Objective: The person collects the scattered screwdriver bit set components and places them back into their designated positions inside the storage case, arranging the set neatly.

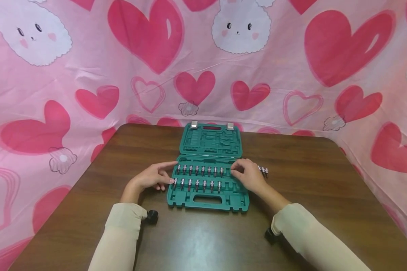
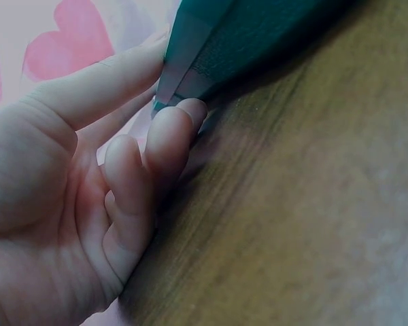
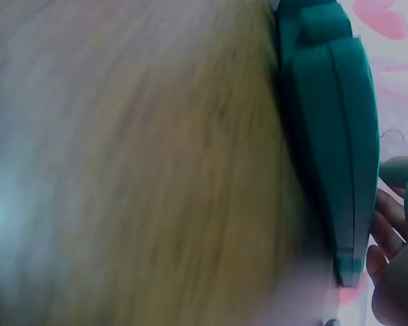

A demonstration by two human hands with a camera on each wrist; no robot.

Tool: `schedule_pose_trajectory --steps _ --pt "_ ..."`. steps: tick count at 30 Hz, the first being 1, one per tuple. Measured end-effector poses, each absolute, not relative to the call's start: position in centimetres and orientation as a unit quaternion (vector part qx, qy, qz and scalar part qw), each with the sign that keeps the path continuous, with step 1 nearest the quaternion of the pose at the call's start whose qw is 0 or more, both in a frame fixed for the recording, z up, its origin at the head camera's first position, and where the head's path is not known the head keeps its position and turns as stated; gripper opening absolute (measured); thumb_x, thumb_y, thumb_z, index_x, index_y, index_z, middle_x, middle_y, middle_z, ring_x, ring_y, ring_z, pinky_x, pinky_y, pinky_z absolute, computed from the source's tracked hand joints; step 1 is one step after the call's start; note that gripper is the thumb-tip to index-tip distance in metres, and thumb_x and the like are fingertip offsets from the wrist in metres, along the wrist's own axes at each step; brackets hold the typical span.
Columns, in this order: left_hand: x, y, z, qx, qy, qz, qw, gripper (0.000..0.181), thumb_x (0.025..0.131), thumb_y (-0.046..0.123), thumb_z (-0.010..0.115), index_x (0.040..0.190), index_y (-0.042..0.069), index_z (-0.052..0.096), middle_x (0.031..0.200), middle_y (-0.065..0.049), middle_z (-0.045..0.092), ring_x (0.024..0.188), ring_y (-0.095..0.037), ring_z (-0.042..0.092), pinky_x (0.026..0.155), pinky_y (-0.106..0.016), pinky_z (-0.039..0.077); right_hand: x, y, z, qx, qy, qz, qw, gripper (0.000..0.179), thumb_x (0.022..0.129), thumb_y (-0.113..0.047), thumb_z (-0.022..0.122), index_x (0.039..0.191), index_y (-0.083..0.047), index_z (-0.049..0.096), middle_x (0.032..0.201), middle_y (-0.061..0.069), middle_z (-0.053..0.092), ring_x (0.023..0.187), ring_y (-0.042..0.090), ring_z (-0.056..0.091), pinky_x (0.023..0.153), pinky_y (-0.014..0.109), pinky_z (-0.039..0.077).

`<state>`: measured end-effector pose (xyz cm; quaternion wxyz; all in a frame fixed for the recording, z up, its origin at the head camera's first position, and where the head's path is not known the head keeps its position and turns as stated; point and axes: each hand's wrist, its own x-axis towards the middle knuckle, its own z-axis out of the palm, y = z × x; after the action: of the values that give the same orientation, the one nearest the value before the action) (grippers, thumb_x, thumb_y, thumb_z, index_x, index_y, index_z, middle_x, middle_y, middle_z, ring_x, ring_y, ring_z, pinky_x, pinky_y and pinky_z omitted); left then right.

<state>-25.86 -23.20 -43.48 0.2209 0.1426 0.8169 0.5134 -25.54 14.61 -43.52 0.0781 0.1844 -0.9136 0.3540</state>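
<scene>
An open green plastic case (image 1: 208, 200) lies on the table, its lid (image 1: 210, 141) folded back. Two rows of silver bit sockets (image 1: 197, 184) stand in its slots. At the case's left side is my left hand (image 1: 149, 177), index finger stretched to the upper corner and thumb against the edge. The left wrist view shows that hand's other fingers (image 2: 166, 142) bent beside the case wall. My right hand (image 1: 251, 175) is over the right end of the upper row, thumb and index finger bent close together. Whatever lies between those fingertips is hidden.
Several loose bit sockets (image 1: 265, 172) lie on the wooden table (image 1: 203, 241) right of the case, partly behind my right hand. Pink cloth (image 1: 203, 56) with hearts and rabbits hangs behind the table and along its sides. Two silver latches (image 1: 230, 126) sit on the lid's far edge.
</scene>
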Motion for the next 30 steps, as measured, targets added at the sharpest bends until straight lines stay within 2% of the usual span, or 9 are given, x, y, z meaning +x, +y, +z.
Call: schedule_pose_trajectory --steps 8,15,23,30 --pt "-25.7 -23.2 -43.8 0.138 0.818 0.513 0.219 0.071 0.088 0.022 0.074 0.150 0.021 0.040 0.077 -0.014 0.067 0.055 -0.023 0.061 0.053 -0.031 0.052 -26.1 16.9 -43.8 0.217 -0.912 0.339 0.081 0.012 0.085 -0.013 0.076 0.096 -0.016 0.071 0.093 -0.002 0.063 0.085 0.019 0.051 0.072 0.037 0.046" --pt "-25.8 -23.1 -43.7 0.138 0.818 0.513 0.220 0.071 0.087 0.022 0.074 0.150 0.022 0.040 0.078 -0.014 0.067 0.055 -0.023 0.061 0.053 -0.031 0.052 -26.6 19.6 -43.5 0.229 -0.914 0.326 0.072 0.020 0.085 -0.014 0.077 0.104 -0.014 0.070 0.100 0.001 0.064 0.095 0.021 0.052 0.079 0.042 0.049" --pt "-25.8 -23.0 -43.7 0.145 0.817 0.513 0.219 0.071 0.088 0.021 0.073 0.150 0.022 0.040 0.079 -0.014 0.067 0.055 -0.023 0.061 0.053 -0.031 0.052 -27.1 22.4 -43.1 0.216 -0.917 0.330 0.061 0.028 0.082 -0.014 0.079 0.108 -0.012 0.069 0.101 0.003 0.063 0.091 0.025 0.051 0.076 0.042 0.047" --pt "-25.8 -23.2 -43.7 0.143 0.818 0.513 0.218 0.071 0.088 0.021 0.074 0.150 0.021 0.040 0.078 -0.014 0.067 0.055 -0.023 0.061 0.053 -0.030 0.052 -27.2 23.8 -43.5 0.209 -0.924 0.319 0.038 0.034 0.082 -0.016 0.080 0.113 -0.010 0.068 0.104 0.005 0.062 0.096 0.024 0.048 0.079 0.043 0.046"
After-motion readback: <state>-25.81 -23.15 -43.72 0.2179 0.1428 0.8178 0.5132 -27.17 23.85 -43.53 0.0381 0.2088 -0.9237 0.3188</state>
